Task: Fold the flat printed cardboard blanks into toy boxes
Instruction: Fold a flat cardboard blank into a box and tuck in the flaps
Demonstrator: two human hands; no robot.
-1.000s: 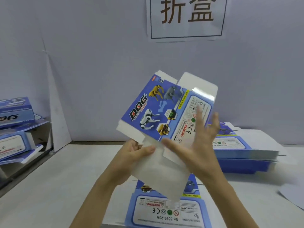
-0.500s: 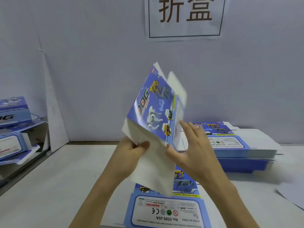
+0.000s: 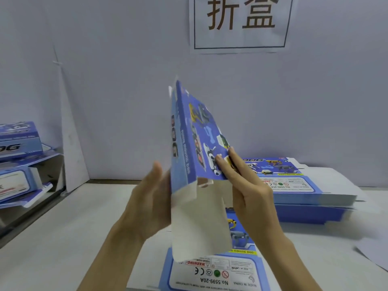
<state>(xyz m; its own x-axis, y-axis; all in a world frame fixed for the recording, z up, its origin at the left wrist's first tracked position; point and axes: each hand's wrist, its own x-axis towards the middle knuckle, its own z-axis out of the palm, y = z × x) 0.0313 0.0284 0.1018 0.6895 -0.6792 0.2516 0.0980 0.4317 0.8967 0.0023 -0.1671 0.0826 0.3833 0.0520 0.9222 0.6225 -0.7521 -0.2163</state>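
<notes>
Watching from beside the surface: a spare blank lies flat at the near edge, warning label up. Right above it the person holds the carton upright in the air. A second ago it was one flat sheet facing us. Now it's swung edge-on and popped open, so the narrow "DOG" side panel shows. I'd say the sleeve is squared up and the end flaps are next.

The right hand has its fingers straight and together, pressing the printed front. The left hand lies against the other side with the thumb up. Its other fingers are behind the card, so I can't tell what they're doing.

The long white flap hangs loose just over the spare blank and might snag there.

Further back, a stack of blanks fills the far right corner, with finished boxes off the left edge. A sign hangs on the wall.
</notes>
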